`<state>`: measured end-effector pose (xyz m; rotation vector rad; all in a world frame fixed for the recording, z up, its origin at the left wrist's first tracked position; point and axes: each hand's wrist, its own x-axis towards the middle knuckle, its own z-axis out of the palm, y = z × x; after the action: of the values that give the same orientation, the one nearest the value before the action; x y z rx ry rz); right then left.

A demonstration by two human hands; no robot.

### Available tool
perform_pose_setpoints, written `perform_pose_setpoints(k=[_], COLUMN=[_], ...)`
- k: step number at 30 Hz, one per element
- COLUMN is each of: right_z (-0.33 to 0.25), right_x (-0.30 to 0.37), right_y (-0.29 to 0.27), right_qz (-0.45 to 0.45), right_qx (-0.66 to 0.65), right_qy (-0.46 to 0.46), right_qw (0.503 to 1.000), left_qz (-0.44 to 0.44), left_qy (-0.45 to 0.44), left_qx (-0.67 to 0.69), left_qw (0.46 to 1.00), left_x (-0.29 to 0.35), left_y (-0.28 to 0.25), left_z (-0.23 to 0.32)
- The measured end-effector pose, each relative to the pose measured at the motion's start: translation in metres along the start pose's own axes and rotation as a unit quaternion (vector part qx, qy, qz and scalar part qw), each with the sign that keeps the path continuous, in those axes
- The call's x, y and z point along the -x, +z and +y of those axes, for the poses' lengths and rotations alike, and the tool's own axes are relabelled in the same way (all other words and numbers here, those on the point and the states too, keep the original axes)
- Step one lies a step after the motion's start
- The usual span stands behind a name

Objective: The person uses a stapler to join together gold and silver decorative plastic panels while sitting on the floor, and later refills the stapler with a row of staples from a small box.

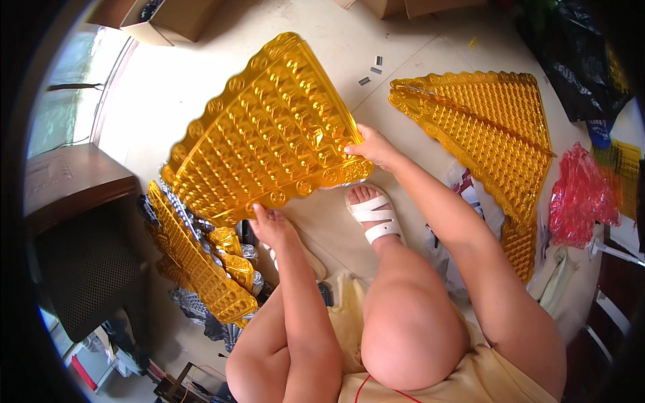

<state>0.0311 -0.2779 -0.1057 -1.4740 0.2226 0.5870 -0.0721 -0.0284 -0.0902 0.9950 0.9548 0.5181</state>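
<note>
- Landmark: the white sandal (pixel 373 211) on the right foot. All positions refer to it.
- Workpiece: an embossed gold sheet (pixel 262 134), fan-like in outline with a scalloped border, held beyond the sandal and to its left. The lower right corner lies near the sandal's toe end.
- Right hand (pixel 376 149): just beyond the sandal, clamped on the sheet's right corner, thumb on the visible face.
- Left hand (pixel 272 228): left of the sandal, gripping the sheet's lower edge. Finger placement behind the sheet cannot be told.
- Hand spacing: the two hands are apart, both on the same sheet.
- Second gold sheet (pixel 484 117): on the floor, right of the sandal and beyond it.
- Gold and silver pieces (pixel 201 265): gathered left of the sandal, on the near side.
- Red plastic bundle (pixel 583 195): well to the right of the sandal.
- Black plastic bag (pixel 571 64): far right of the sandal and beyond it.
- Small grey pieces (pixel 365 81): on the floor, beyond the sandal.
</note>
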Motion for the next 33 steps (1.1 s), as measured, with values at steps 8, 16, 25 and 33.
perform_pose_setpoints(k=[8, 16, 25, 33], right_z=[0.050, 0.059, 0.053, 0.057], right_x=[-0.026, -0.016, 0.010, 0.029], right_y=[-0.018, -0.019, -0.030, -0.041], right_qz=[0.032, 0.031, 0.034, 0.015], right_qx=[0.082, 0.051, -0.058, 0.033], right_qy=[0.077, 0.097, 0.188, 0.212], right_qw=[0.993, 0.993, 0.980, 0.977], left_qz=[-0.125, -0.136, -0.129, -0.134], left_qy=[-0.403, -0.394, -0.386, -0.393], left_qx=[0.016, -0.087, -0.099, -0.085], left_qw=[0.907, 0.905, 0.908, 0.906], left_x=[0.031, 0.050, 0.060, 0.064], left_y=[-0.013, 0.040, 0.052, 0.058], left_z=[-0.109, -0.123, -0.117, -0.119])
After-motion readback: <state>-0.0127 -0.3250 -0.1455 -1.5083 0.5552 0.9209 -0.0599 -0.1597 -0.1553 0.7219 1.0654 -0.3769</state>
